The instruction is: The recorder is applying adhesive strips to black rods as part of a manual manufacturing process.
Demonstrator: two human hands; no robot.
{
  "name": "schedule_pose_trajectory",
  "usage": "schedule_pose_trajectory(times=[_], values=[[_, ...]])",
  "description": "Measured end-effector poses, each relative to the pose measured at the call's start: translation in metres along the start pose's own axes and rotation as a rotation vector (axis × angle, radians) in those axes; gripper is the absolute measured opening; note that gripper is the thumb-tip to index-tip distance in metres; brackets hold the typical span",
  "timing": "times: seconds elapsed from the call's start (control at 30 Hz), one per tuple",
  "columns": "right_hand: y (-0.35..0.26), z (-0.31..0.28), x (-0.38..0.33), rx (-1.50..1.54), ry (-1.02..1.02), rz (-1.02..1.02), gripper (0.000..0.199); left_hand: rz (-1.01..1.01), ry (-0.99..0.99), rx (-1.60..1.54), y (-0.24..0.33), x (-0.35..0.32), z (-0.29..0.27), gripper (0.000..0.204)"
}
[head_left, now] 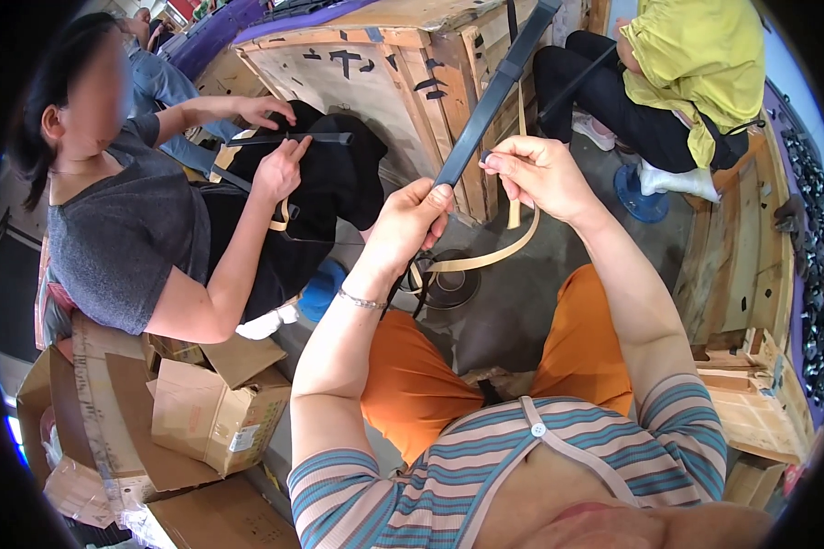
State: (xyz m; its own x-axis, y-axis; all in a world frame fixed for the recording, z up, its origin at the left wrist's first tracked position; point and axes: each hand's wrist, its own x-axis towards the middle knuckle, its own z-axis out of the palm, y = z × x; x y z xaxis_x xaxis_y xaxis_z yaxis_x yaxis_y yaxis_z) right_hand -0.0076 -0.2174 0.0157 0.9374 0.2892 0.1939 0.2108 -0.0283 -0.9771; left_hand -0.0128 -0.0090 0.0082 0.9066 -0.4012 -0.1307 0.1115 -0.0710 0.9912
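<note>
Slate-black bar [494,92], cream strip [482,263], orange trousers [414,375], blue-and-beige striped shirt [430,476]

"What would you say that dark strip [479,117] is made of?"

"Plastic or something leather-like, I can't tell which; smooth, with a soft sheen along its face."

"And the pale band [485,261]?"

"Matt, cloth or paper-like, hard to say."

"The big crate [375,101] is plainer: bare wood, rough along the edges, with black tape-like patches [343,60] on it."

"The carton [215,412] is dull brown cardboard. That blue stool [641,201], though, looks like smooth plastic."

"The bracelet [362,301] glints like metal. The striped top [485,462] is ribbed knit, the orange trousers [412,384] matt cloth."

"And those black pieces [815,302] shine like glossy plastic."
</note>
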Motion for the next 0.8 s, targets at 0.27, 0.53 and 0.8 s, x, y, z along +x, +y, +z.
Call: schedule_pose_trajectory(times=[0.27, 0.53, 0.8], values=[[0.009, 0.009, 0.004, -0.007, 0.081, -0.05, 0.016, 0.0, 0.017, 0.021, 0.0, -0.002, 0.003, 0.027], [0.01, 0.011, 0.005, -0.049, 0.102, -0.034, 0.019, 0.006, 0.02, 0.011, 0.002, -0.003, 0.003, 0.027], [0.009, 0.01, 0.004, -0.062, 0.103, -0.033, 0.02, 0.01, 0.026, 0.006, 0.0, -0.003, 0.005, 0.025]])
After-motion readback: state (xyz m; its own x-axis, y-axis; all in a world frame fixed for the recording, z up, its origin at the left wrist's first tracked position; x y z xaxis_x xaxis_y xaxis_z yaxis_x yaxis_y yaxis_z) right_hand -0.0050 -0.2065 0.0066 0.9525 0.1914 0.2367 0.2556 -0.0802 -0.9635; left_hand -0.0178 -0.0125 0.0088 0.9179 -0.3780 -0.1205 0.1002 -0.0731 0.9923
